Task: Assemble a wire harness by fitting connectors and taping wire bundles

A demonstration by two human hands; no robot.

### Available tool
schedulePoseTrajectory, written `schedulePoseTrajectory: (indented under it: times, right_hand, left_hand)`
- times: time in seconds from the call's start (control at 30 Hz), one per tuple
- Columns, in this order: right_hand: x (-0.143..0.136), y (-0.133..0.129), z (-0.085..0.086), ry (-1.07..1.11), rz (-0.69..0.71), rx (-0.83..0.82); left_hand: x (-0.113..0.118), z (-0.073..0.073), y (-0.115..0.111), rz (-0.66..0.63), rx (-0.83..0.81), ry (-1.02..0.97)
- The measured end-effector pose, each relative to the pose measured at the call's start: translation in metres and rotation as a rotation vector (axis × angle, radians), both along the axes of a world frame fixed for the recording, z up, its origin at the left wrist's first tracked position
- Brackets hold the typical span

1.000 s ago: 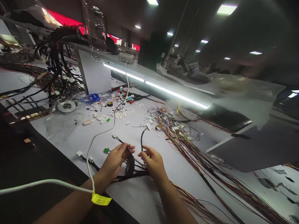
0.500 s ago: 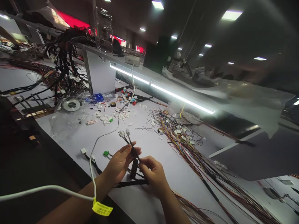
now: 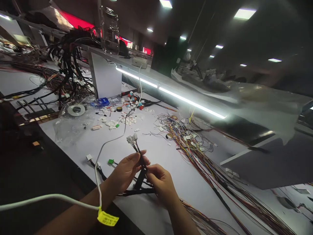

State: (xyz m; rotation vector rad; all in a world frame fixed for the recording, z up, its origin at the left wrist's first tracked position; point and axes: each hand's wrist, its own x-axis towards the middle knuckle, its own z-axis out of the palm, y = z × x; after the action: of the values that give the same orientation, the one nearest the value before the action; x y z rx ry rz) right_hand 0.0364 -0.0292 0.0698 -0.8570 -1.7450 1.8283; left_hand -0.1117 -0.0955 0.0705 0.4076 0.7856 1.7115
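My left hand (image 3: 129, 168) is closed round a dark wire harness (image 3: 141, 160), its thumb lying along the near side. White connectors (image 3: 132, 138) top the harness branches above my fingers. My right hand (image 3: 160, 178) pinches the same harness just below, at its wrapped part. A flap of black tape (image 3: 139, 180) hangs down between the two hands. Beneath them a thicker black-wrapped branch (image 3: 139, 192) crosses the table. To the left of my left hand lie a green connector (image 3: 111, 161) and a white connector (image 3: 89, 157) on dark wires.
A white cable (image 3: 100, 150) with a yellow tag (image 3: 108, 218) runs over my left forearm. Long bundles of coloured wires (image 3: 202, 163) lie on the right. Loose connectors (image 3: 112, 124), a plastic bag (image 3: 66, 127) and a tape roll (image 3: 76, 110) sit further back, under a lit tube (image 3: 190, 102).
The white connectors at the top have drawn closer together. The tape flap hangs at more of a slant. Both hands keep nearly the same place.
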Motion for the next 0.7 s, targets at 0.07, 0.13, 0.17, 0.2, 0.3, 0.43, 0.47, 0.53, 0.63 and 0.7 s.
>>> schedulePoseTrajectory:
  times: [0.07,0.13,0.17,0.2,0.3,0.43,0.47,0.53,0.63,0.7]
  right_hand:
    - [0.002,-0.001,0.002,0.009,0.063,0.001]
    - [0.005,-0.001,0.003,-0.015,0.116,0.048]
    - [0.006,-0.001,0.003,-0.047,0.115,0.081]
    - [0.007,0.000,0.003,-0.089,0.097,0.108]
    - [0.007,0.002,0.001,-0.236,0.053,0.101]
    - [0.003,0.004,0.001,-0.350,0.109,0.165]
    - [0.003,0.004,0.002,-0.348,0.120,0.217]
    - [0.002,0.003,0.004,-0.325,0.130,0.316]
    - [0.004,0.002,0.007,-0.305,0.106,0.375]
    - [0.005,0.002,0.007,-0.289,0.083,0.378]
  left_hand:
    - [-0.001,0.000,0.001,0.040,-0.021,0.013]
    - [-0.001,-0.002,0.003,0.104,-0.046,0.009]
    - [-0.001,-0.004,0.004,0.134,-0.055,0.000]
    - [0.000,-0.006,0.005,0.156,-0.059,-0.011]
    - [0.003,-0.012,0.006,0.186,-0.045,-0.025]
    - [0.005,-0.014,0.007,0.202,-0.045,-0.010]
    - [0.005,-0.013,0.008,0.207,-0.056,-0.013]
    - [0.005,-0.010,0.007,0.210,-0.077,-0.022]
    - [0.005,-0.006,0.004,0.136,-0.122,0.062]
    - [0.003,-0.005,-0.001,0.014,-0.148,0.236]
